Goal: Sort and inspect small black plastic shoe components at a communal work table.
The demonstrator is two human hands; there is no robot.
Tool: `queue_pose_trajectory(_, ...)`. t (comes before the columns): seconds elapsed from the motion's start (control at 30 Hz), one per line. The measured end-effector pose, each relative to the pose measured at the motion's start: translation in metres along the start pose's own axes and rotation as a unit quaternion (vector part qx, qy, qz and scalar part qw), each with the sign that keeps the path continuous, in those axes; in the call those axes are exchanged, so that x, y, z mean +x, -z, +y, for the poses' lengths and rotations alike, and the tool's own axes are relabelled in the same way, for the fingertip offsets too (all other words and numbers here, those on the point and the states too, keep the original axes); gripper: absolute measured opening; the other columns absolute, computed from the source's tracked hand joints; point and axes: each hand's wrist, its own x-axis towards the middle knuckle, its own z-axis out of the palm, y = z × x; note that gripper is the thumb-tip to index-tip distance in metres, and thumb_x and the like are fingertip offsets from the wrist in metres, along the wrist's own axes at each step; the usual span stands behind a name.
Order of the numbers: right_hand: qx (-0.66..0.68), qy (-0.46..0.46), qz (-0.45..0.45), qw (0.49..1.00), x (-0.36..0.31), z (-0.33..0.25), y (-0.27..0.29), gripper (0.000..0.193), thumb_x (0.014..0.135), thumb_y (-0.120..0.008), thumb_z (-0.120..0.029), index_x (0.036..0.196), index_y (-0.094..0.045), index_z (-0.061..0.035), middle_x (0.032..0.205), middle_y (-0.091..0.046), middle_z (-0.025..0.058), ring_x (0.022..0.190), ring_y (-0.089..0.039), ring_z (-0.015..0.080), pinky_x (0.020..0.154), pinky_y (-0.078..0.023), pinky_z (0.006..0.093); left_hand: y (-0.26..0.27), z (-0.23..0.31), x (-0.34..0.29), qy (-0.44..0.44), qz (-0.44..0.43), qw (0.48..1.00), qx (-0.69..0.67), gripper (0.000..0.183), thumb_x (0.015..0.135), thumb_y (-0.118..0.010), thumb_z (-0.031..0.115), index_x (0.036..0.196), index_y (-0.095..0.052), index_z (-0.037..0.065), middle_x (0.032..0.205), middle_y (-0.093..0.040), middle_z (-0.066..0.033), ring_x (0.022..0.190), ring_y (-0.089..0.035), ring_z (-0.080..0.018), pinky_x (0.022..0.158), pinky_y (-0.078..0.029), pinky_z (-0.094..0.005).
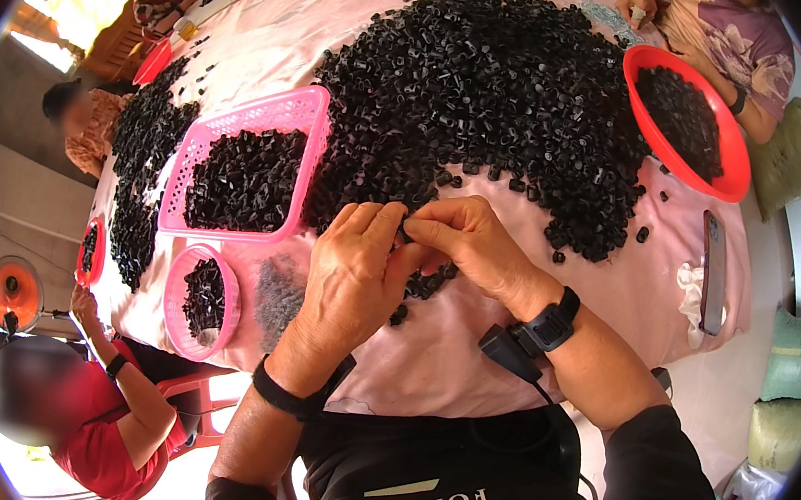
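Above the table's near edge, my left hand [351, 265] and my right hand [473, 243] meet with fingertips pinched together. Between them is a small black part [405, 235], mostly hidden by the fingers, so its exact shape does not show. Beyond my hands spreads a large heap of small black cylindrical plastic parts [474, 84]. A few loose ones lie just below my fingers. Left of my hands stands a pink rectangular basket [314, 169] full of black parts. A round pink basket [237, 278] with black pieces sits nearer, beside a pile of fine grey bits [278, 301].
A red basin [731, 176] of black parts tilts at the right, near another person's arms [725, 84]. A phone [710, 280] and crumpled white tissue [690, 292] lie at the right edge. A person in red [129, 417] sits at the left, with a second heap [145, 148] beyond.
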Motion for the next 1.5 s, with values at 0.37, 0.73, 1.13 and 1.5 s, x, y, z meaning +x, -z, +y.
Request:
queue_pose_trajectory(0.37, 0.006, -0.001, 0.002, 1.0, 0.001, 0.0, 0.0, 0.027, 0.102, -0.064, -0.024, 0.088, -0.073, -0.0023, 0.074, -0.071, 0.0034, 0.067, -0.066, 0.0089, 0.062, -0.054, 0.0229, -0.007, 0.003, -0.002, 0.04, 0.027, 0.998, -0.046, 0.042, 0.076, -0.073, 0.001, 0.116, -0.062, -0.008, 0.1, -0.063, -0.0216, 0.094, -0.063, -0.0403, 0.08, -0.053, -0.0459)
queue_pose_trajectory(0.73, 0.008, 0.007, -0.003, 1.0, 0.002, 0.003, -0.002, 0.027, 0.102, -0.062, -0.022, 0.089, -0.073, -0.0013, 0.076, -0.072, 0.004, 0.069, -0.067, 0.0092, 0.063, -0.056, 0.0238, -0.008, 0.005, -0.005, 0.005, 0.038, 0.999, 0.001, 0.041, 0.076, -0.069, -0.003, 0.116, -0.061, -0.009, 0.102, -0.064, -0.0224, 0.092, -0.064, -0.0411, 0.079, -0.054, -0.0457)
queue_pose_trajectory(1.13, 0.053, -0.017, -0.006, 0.998, 0.001, 0.004, 0.0, 0.024, 0.103, -0.06, -0.022, 0.101, -0.073, -0.0017, 0.086, -0.073, 0.0038, 0.077, -0.069, 0.0092, 0.068, -0.059, 0.025, -0.014, 0.005, -0.005, 0.015, 0.057, 0.998, 0.0, 0.035, 0.084, -0.065, -0.003, 0.119, -0.061, -0.007, 0.097, -0.066, -0.0232, 0.083, -0.067, -0.0403, 0.071, -0.054, -0.0441)
queue_pose_trajectory(1.5, 0.045, 0.031, 0.077, 0.996, 0.005, -0.01, 0.009, 0.037, 0.103, -0.061, -0.037, 0.097, -0.072, -0.0022, 0.086, -0.075, 0.0082, 0.072, -0.072, 0.0146, 0.064, -0.056, 0.0235, 0.017, -0.036, 0.006, 0.104, 0.14, 0.984, 0.046, 0.032, 0.083, -0.075, 0.002, 0.114, -0.068, -0.001, 0.094, -0.069, -0.0146, 0.078, -0.067, -0.0245, 0.071, -0.054, -0.0343)
